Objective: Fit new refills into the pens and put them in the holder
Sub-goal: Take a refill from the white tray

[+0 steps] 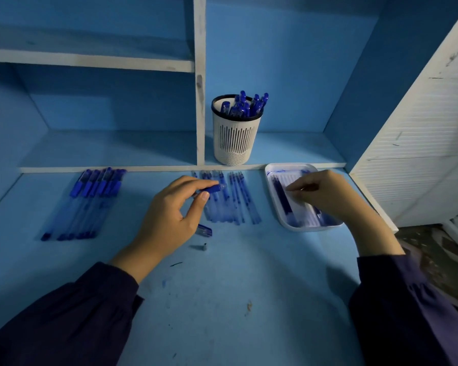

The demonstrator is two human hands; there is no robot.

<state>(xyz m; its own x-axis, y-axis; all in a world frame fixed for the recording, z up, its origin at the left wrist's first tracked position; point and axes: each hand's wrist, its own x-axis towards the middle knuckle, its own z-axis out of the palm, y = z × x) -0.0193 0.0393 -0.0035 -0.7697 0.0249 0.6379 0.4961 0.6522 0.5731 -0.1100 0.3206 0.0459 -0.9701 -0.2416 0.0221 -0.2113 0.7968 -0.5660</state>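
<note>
My left hand [169, 210] pinches a blue pen barrel [214, 189] between thumb and fingers, above a row of refills [232, 200] lying on the blue desk. Over the white tray [280, 219] of used refills, my right hand [325, 192] has its fingers curled; whether it holds a refill is hidden. A pen cap [204, 230] and a small dark tip piece [202, 247] lie just below my left hand. Capped pens [89, 204] lie in a row at the left. The white holder [234, 134] with several blue pens stands on the shelf behind.
A white shelf divider [200, 83] rises just left of the holder. A white slatted panel [423, 133] closes off the right side. The desk's right edge [376, 204] runs close beside the tray.
</note>
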